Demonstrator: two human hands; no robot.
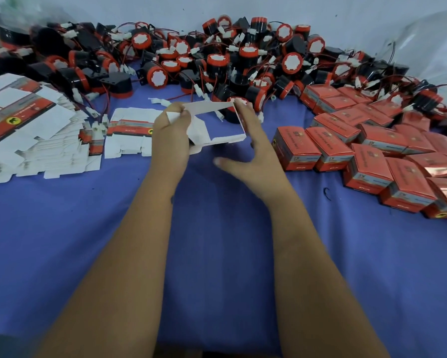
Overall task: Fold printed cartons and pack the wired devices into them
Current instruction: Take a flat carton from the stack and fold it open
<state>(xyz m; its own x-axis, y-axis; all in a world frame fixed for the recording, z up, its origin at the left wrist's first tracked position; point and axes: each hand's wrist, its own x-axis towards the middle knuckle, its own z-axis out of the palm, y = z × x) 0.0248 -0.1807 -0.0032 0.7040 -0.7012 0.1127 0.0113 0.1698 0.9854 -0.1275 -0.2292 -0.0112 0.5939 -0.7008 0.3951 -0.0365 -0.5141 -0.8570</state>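
A partly opened carton (214,122), white inside, is held above the blue cloth at the table's middle. My left hand (170,135) grips its left end, fingers curled round a flap. My right hand (245,140) has its fingers straight along the carton's right wall, thumb spread out below. A heap of black and red wired devices (217,63) with white plugs lies just behind the carton. Flat printed cartons (28,130) are stacked at the left, with one more flat carton (132,133) beside my left hand.
Several closed red cartons (367,153) lie in rows at the right. A blue cloth (217,241) covers the table. Clear plastic sheeting (429,47) rises at the far right against a pale wall. A small dark curl (327,193) lies on the cloth by the boxes.
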